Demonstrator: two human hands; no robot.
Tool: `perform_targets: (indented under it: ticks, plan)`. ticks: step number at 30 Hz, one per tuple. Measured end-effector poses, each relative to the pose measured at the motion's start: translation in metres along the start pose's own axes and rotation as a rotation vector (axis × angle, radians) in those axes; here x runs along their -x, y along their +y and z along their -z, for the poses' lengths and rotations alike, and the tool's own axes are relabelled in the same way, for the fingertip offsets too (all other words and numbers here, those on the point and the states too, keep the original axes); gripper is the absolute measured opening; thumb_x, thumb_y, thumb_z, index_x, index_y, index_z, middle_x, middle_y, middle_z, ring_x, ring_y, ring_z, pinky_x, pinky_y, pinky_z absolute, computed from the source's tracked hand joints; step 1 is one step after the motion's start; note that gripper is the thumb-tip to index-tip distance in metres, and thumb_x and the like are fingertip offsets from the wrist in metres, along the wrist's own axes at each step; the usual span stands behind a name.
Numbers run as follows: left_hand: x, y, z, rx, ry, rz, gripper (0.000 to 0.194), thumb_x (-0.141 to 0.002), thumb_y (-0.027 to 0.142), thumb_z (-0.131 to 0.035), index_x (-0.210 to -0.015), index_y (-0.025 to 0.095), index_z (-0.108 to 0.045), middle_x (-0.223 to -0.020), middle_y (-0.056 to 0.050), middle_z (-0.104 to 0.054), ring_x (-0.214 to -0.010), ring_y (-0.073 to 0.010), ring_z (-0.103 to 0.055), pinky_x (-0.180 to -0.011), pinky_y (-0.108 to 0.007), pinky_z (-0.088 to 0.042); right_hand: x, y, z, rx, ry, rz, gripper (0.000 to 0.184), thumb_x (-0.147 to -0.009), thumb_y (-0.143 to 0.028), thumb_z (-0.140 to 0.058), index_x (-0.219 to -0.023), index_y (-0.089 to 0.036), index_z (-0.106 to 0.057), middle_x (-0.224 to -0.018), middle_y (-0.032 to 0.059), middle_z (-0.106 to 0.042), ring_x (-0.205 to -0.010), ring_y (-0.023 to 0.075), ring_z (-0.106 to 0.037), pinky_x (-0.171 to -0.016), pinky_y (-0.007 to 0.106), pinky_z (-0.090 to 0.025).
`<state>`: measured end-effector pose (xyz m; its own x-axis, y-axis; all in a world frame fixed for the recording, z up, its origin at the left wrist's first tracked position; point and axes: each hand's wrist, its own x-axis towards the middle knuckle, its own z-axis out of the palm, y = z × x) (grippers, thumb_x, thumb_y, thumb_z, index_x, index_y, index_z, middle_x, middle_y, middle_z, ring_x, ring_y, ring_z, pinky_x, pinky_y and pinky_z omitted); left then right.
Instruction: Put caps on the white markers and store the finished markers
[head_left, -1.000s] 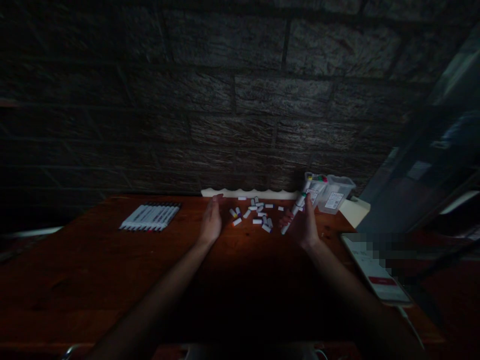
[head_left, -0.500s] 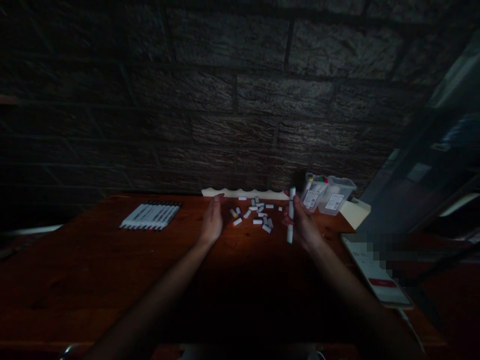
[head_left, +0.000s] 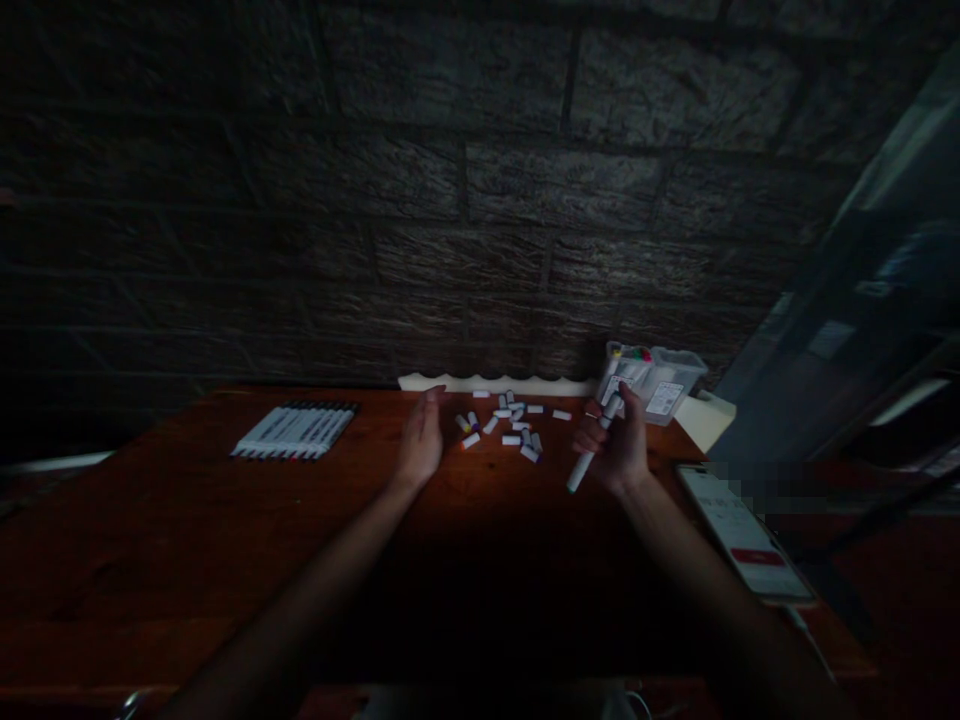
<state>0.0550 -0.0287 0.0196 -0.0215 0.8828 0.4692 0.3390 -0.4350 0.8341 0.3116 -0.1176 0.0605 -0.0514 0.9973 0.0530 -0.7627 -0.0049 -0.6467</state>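
Note:
My right hand (head_left: 619, 445) is closed around a white marker (head_left: 583, 470), tilted with its lower end toward me. Left of the loose caps, my left hand (head_left: 421, 440) is held on edge over the table, fingers extended and nothing in it. Between the hands lie several white marker caps (head_left: 511, 440), some with coloured ends. Behind my right hand stands a clear plastic container (head_left: 637, 368) with a few markers in it. A second clear container (head_left: 667, 385) stands beside it.
Several white markers (head_left: 296, 430) lie in a neat row on the wooden table (head_left: 187, 540) at left. A wavy-edged pale strip (head_left: 510, 385) runs along the stone wall (head_left: 480, 220). On the right are a phone (head_left: 742, 535) with a cable and a yellowish pad (head_left: 705, 420).
The marker in my right hand has swung from tilted to upright and back to tilted, the hand shifting slightly. My left hand has stayed nearly still.

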Motion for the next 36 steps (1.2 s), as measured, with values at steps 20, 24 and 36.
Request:
perform_targets:
  ticks: [20, 24, 36]
  plan:
    - [0.003, 0.004, 0.001, -0.033, -0.001, -0.032, 0.055, -0.097, 0.050, -0.020, -0.121, 0.017, -0.057, -0.128, -0.011, -0.059, -0.123, -0.0222, -0.051, -0.110, -0.039, -0.034, -0.010, 0.021, 0.000, 0.268, 0.157, 0.184, 0.037, -0.073, -0.050, -0.073, -0.092, -0.024, -0.054, -0.052, -0.0113, -0.033, -0.038, 0.0036, -0.024, -0.033, 0.013, -0.017]
    - [0.003, 0.002, 0.001, -0.030, -0.002, -0.031, 0.056, -0.097, 0.050, -0.020, -0.123, 0.016, -0.056, -0.130, -0.012, -0.057, -0.125, -0.0220, -0.049, -0.111, -0.039, -0.033, -0.010, 0.021, -0.002, 0.245, 0.180, 0.197, 0.040, -0.070, -0.048, -0.076, -0.077, -0.023, -0.046, -0.051, -0.0114, -0.033, -0.038, 0.0037, -0.022, -0.034, 0.014, -0.019]
    - [0.003, 0.004, 0.002, -0.040, -0.014, -0.050, 0.054, -0.097, 0.050, -0.020, -0.123, 0.018, -0.056, -0.131, -0.011, -0.057, -0.125, -0.0218, -0.049, -0.110, -0.039, -0.033, -0.005, 0.008, -0.001, 0.169, 0.050, 0.030, 0.062, -0.076, -0.079, -0.044, -0.062, -0.019, -0.053, -0.041, -0.0085, -0.025, -0.036, 0.0067, -0.023, -0.039, 0.021, -0.031]
